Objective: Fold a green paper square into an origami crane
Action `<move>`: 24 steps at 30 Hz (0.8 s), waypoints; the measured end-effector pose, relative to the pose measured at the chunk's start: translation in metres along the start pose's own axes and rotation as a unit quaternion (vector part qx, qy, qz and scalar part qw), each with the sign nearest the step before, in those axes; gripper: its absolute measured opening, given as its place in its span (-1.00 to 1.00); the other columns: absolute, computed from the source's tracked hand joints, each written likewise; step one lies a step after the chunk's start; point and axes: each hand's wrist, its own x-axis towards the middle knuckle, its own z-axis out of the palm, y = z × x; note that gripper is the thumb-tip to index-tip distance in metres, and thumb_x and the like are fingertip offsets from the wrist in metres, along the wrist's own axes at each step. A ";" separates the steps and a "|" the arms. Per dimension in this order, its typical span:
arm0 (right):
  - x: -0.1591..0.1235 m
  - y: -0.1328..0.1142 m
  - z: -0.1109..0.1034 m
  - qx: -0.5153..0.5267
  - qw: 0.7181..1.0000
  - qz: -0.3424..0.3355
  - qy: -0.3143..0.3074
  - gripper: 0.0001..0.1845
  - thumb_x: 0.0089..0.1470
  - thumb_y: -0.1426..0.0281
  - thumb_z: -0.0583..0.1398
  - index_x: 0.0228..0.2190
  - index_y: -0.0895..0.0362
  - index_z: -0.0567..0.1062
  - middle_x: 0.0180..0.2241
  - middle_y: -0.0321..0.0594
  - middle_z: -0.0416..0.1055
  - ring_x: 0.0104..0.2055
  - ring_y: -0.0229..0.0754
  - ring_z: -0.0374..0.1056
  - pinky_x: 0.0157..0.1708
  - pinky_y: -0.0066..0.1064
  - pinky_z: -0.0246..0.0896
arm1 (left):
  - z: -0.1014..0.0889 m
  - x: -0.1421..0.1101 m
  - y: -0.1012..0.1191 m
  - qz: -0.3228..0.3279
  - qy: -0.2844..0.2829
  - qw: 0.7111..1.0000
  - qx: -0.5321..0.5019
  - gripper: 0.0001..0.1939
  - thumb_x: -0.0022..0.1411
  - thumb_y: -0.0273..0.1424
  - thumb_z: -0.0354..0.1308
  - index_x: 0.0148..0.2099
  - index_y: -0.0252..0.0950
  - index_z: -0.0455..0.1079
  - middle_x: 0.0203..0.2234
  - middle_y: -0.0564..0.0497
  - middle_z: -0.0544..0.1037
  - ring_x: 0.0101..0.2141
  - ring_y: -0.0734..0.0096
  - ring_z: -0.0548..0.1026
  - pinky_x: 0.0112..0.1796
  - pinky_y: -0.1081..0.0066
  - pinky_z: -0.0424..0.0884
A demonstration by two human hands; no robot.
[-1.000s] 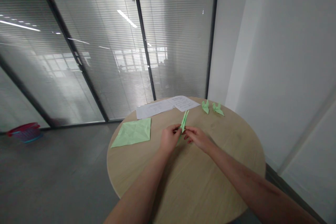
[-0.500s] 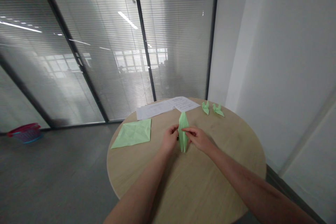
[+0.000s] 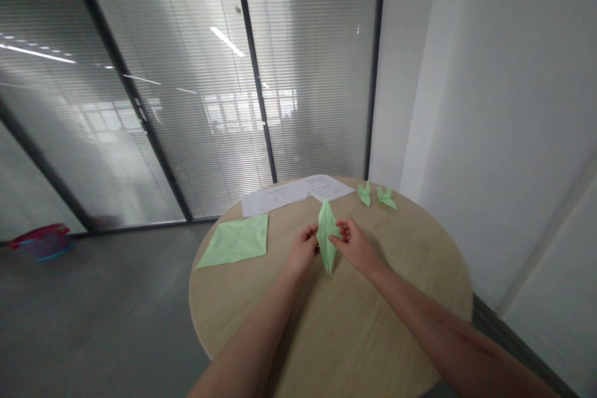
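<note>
Between my hands, above the middle of the round table, a piece of folded green origami paper [image 3: 327,239] stands upright, long and diamond-shaped with a crease down its centre. My left hand [image 3: 304,247] grips its left edge, fingers curled partly behind it. On the other side, my right hand [image 3: 353,242] pinches the right edge, with the thumb on the front face and the fingers behind. The lower tip of the paper points down toward the tabletop; I cannot tell if it touches.
The round wooden table [image 3: 373,323] carries a creased green sheet [image 3: 237,240] at left, printed papers [image 3: 280,196] at the back, and two small green folded birds [image 3: 364,194] at back right. Blinds-covered glass panels stand behind, a white wall at right. A red-and-blue basket [image 3: 44,242] sits on the floor.
The folded paper now looks wider, its right side spread outward. My right hand has shifted from the paper's centre to its right edge. The left hand stays at the left edge.
</note>
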 end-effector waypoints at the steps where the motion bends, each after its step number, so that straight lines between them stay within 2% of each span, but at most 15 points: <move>1: 0.000 0.000 0.000 0.000 1.000 -0.004 0.002 -0.68 -0.06 0.30 0.28 -0.20 0.04 0.42 -0.32 -0.24 0.36 -0.34 -0.16 0.28 -0.33 -0.34 0.25 | 0.000 0.000 0.000 -0.001 -0.002 1.000 0.000 -0.66 0.00 -0.28 0.29 -0.17 -0.31 0.47 -0.31 -0.04 0.60 -0.40 0.43 0.52 -0.32 0.44 0.39; 4: 0.000 -0.001 -0.001 -0.013 1.000 -0.017 -0.004 -0.76 -0.03 0.30 0.26 -0.25 0.03 0.46 -0.20 -0.19 0.40 -0.29 -0.16 0.31 -0.30 -0.33 0.29 | 0.000 0.000 0.000 -0.001 -0.007 1.000 0.002 -0.61 0.01 -0.22 0.30 -0.13 -0.31 0.46 -0.30 -0.04 0.59 -0.40 0.43 0.50 -0.32 0.43 0.38; 7: -0.001 0.000 -0.002 -0.031 0.999 -0.033 -0.006 -0.78 -0.01 0.30 0.25 -0.25 0.04 0.49 -0.19 -0.18 0.39 -0.27 -0.16 0.33 -0.30 -0.33 0.30 | -0.001 0.000 0.000 -0.005 -0.004 1.000 0.004 -0.61 0.02 -0.19 0.29 -0.13 -0.30 0.46 -0.38 0.00 0.56 -0.45 0.46 0.46 -0.36 0.44 0.35; 10: -0.001 0.002 -0.002 -0.051 0.998 -0.039 -0.001 -0.78 0.00 0.30 0.24 -0.25 0.06 0.51 -0.22 -0.18 0.39 -0.28 -0.16 0.33 -0.30 -0.33 0.29 | 0.000 0.000 0.000 -0.006 0.001 1.000 0.003 -0.61 0.02 -0.20 0.29 -0.14 -0.32 0.47 -0.45 0.04 0.53 -0.50 0.50 0.41 -0.40 0.48 0.31; 18: 0.000 0.006 -0.002 -0.059 0.998 -0.033 -0.009 -0.75 0.03 0.27 0.24 -0.23 0.06 0.58 -0.35 -0.24 0.39 -0.33 -0.19 0.33 -0.27 -0.35 0.28 | -0.001 0.001 -0.002 0.017 0.004 0.999 0.031 -0.59 0.04 -0.17 0.29 -0.15 -0.36 0.52 -0.46 0.00 0.54 -0.51 0.49 0.36 -0.47 0.50 0.19; 24: 0.002 0.012 -0.002 -0.054 0.998 -0.041 -0.012 -0.76 0.02 0.34 0.23 -0.22 0.06 0.58 -0.35 -0.24 0.40 -0.34 -0.19 0.34 -0.30 -0.36 0.29 | -0.003 0.003 -0.005 0.007 -0.041 0.998 0.053 -0.49 0.04 -0.06 0.31 -0.14 -0.41 0.53 -0.49 -0.01 0.52 -0.57 0.53 0.30 -0.52 0.49 0.10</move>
